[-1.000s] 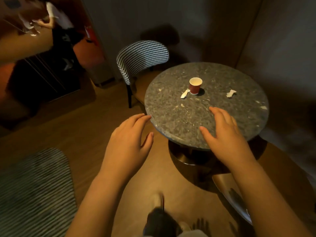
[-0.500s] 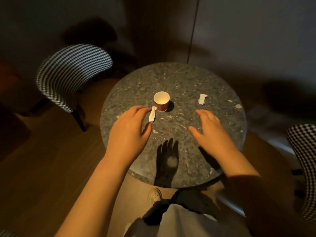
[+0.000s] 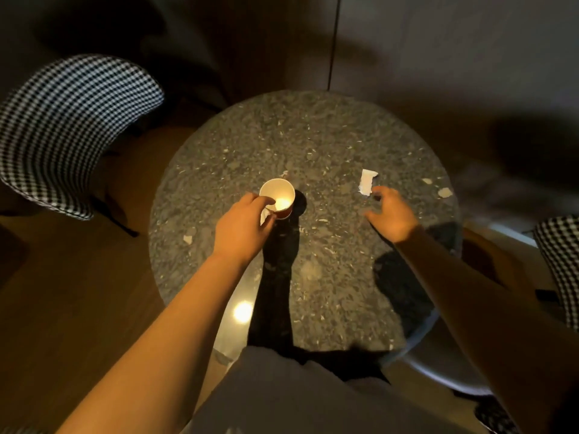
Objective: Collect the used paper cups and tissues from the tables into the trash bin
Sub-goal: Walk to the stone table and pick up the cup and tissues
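Paper cup (image 3: 276,191) rim pinched by left hand (image 3: 241,228); tissue (image 3: 366,181) just beyond half-open, empty right hand (image 3: 391,214).

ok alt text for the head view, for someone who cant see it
Seen from above, a person's left hand meets the rim of a paper cup and a tissue beside it on a round stone table, while the right hand reaches for a second tissue. A checked chair stands at left.

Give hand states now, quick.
Left hand: curled at the red paper cup and the crumpled white tissue beside it; grip cannot be told.
Right hand: open, holding nothing, by the white tissue scrap.
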A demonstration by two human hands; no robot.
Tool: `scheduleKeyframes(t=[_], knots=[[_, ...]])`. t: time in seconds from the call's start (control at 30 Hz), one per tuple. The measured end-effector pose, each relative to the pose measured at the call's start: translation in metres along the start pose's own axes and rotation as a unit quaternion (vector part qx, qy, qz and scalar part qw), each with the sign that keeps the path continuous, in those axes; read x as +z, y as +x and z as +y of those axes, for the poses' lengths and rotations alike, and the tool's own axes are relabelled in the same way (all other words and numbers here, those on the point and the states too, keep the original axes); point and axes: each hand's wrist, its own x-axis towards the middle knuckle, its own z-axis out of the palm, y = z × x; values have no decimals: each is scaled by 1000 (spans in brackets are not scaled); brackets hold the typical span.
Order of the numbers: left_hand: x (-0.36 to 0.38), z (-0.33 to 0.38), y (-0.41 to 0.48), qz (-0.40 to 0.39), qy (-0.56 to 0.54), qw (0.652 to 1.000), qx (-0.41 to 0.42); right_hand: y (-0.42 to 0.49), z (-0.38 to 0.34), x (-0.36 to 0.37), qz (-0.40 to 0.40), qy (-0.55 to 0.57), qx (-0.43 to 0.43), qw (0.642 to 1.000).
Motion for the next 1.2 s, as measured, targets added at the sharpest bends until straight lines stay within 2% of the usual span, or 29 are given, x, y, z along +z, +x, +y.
scheduleKeyframes(t=[0.27,0.37,0.5,0.7,0.8,1.07,1.2], knots=[[31,-12,36,-47,9,999,-18,72,21,23,-24,-114,-49,992],[38,-17,39,-56,11,998,-14,82,17,24,-1,-145,-69,987],[40,-22,43,-35,2,999,2,84,27,32,80,-121,-136,980],[29,-41,34,25,-27,999,36,53,15,49,84,-135,-70,985],[14,-68,20,53,-32,997,36,31,2,70,80,-127,-46,988],[-21,-142,-26,60,-48,997,-27,-4,-95,140,30,-74,-176,981],[-28,-163,-43,67,-53,996,-24,-18,-123,174,31,-67,-167,983]])
